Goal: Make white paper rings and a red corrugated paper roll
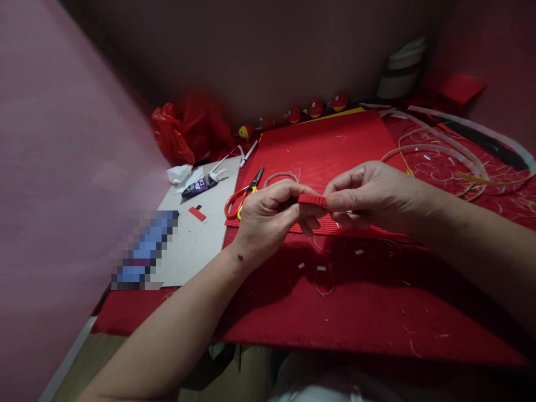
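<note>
Between my two hands is a small coil of red corrugated paper (312,199), held above the table. The thumb and fingers of my left hand (272,209) pinch its left side. At its right end, my right hand (355,195) grips it between thumb and fingertips. Beneath the hands lies a large red corrugated sheet (335,151). Scissors with orange and yellow handles (237,202) rest just left of my left hand, blades pointing away. What lies behind the fingers is hidden.
A grey board (196,245) at left bears a glue tube (201,184) and a red paper scrap (196,213). Several small red bird figures (316,108) line the back, beside a red plastic bag (188,131). Loose paper strips (444,153) curl at right on the red cloth (272,312).
</note>
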`<state>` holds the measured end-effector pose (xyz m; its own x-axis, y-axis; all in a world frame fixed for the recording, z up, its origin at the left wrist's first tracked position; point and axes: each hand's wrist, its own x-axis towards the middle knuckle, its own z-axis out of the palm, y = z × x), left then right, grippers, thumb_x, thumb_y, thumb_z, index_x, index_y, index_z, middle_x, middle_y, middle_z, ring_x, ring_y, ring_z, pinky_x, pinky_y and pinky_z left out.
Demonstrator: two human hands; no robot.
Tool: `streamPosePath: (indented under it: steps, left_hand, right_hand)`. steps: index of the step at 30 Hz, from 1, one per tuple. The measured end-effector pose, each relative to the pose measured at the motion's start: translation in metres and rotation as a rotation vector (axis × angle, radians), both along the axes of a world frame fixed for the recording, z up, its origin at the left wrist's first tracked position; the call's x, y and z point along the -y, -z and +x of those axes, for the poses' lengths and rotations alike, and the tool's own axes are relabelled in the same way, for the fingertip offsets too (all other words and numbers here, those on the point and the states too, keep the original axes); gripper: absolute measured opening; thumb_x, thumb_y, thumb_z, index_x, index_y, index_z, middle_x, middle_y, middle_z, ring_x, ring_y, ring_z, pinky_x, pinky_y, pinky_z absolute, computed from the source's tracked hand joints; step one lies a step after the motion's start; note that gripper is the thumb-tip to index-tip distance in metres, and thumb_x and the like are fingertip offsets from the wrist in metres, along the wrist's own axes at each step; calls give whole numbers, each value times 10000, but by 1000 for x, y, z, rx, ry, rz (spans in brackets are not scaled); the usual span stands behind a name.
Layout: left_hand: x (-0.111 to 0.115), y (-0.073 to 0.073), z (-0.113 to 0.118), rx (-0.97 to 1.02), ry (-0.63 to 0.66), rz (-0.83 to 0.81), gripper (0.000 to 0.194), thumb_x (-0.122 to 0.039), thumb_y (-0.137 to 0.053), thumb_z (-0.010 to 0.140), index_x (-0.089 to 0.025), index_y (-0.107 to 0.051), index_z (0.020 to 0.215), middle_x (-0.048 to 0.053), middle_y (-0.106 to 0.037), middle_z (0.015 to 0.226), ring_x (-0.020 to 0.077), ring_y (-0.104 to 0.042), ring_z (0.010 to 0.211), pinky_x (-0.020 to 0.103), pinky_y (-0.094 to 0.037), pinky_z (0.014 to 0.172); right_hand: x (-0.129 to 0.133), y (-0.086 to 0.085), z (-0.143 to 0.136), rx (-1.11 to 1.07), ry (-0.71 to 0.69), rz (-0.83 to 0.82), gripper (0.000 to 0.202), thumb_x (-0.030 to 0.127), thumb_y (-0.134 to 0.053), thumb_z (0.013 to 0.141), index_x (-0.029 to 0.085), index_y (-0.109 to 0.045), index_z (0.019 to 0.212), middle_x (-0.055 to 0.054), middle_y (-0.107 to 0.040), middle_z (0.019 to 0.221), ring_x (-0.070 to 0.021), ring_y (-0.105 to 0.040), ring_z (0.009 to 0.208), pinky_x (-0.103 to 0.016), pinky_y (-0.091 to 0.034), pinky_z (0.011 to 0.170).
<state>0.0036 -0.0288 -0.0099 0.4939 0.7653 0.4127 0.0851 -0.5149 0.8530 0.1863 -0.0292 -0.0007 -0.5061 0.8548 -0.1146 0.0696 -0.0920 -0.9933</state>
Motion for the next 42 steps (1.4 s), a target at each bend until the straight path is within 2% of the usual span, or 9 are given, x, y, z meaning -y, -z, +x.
streamPosePath:
  steps: [7, 13, 22, 24, 25, 30, 32, 35, 42]
  left_hand:
    - [-14, 7, -11, -207, -87, 303, 51, -177, -562, 803, -141, -586, 831, 2, -604, 685, 59, -598, 522, 159, -523, 500]
    - [-22, 9, -15, -356, -126, 558, 49, -155, -582, 785, -148, -578, 834, -20, -592, 671, 30, -562, 495, 132, -472, 495]
    - [-16, 5, -13, -547, -239, 889, 45, -160, -551, 800, -129, -577, 819, 17, -611, 715, 86, -583, 653, 186, -471, 587]
    - [-15, 4, -12, -550, -254, 893, 50, -164, -545, 804, -131, -580, 818, 28, -616, 739, 99, -590, 679, 201, -483, 601]
    - [-15, 4, -11, -525, -243, 845, 48, -166, -548, 802, -134, -582, 816, 27, -613, 737, 98, -592, 673, 202, -489, 599]
    - [-10, 3, -8, -206, -42, 275, 90, -174, -528, 822, -144, -574, 893, 7, -589, 733, 64, -605, 549, 165, -517, 524]
    - [-7, 3, -6, -141, -6, 186, 90, -187, -525, 826, -142, -577, 884, 5, -593, 713, 68, -608, 535, 167, -520, 510]
    - [-6, 2, -7, -168, -41, 262, 76, -184, -536, 819, -134, -589, 841, 2, -595, 661, 65, -591, 513, 165, -502, 494]
    - [-12, -1, -12, -405, -125, 645, 71, -188, -541, 815, -154, -598, 839, -4, -599, 652, 72, -567, 587, 169, -468, 558]
  right_hand:
    - [-9, 12, 6, 162, 44, 56, 327, 504, -629, 666, 196, -639, 557, -29, -554, 499, -79, -400, 366, -250, -259, 355]
    - [-9, 12, 5, 196, 44, 43, 299, 480, -630, 665, 191, -656, 589, -34, -582, 517, -71, -385, 349, -252, -246, 348]
    - [-7, 16, 3, 202, 78, 50, 316, 496, -645, 632, 180, -655, 636, -22, -565, 533, -73, -391, 374, -237, -241, 343]
    - [-7, 16, 3, 205, 80, 57, 315, 503, -646, 633, 187, -655, 628, -24, -568, 530, -75, -391, 377, -237, -247, 344]
    - [-6, 15, 2, 200, 79, 60, 316, 507, -645, 633, 191, -654, 620, -23, -568, 527, -74, -388, 375, -236, -251, 345]
    - [-3, 6, 0, 117, 67, 46, 314, 510, -650, 627, 201, -634, 570, 1, -515, 471, -67, -359, 369, -229, -255, 352]
    - [-3, 5, 0, 77, 40, 28, 309, 500, -658, 622, 199, -627, 562, 6, -496, 458, -67, -355, 371, -229, -252, 355]
    - [-3, 5, 0, 64, 21, 26, 297, 485, -654, 638, 191, -644, 597, -2, -513, 478, -70, -356, 374, -237, -254, 359]
    - [-2, 11, 1, 48, 4, 28, 258, 421, -634, 687, 178, -675, 763, 0, -554, 543, -82, -403, 416, -238, -309, 412]
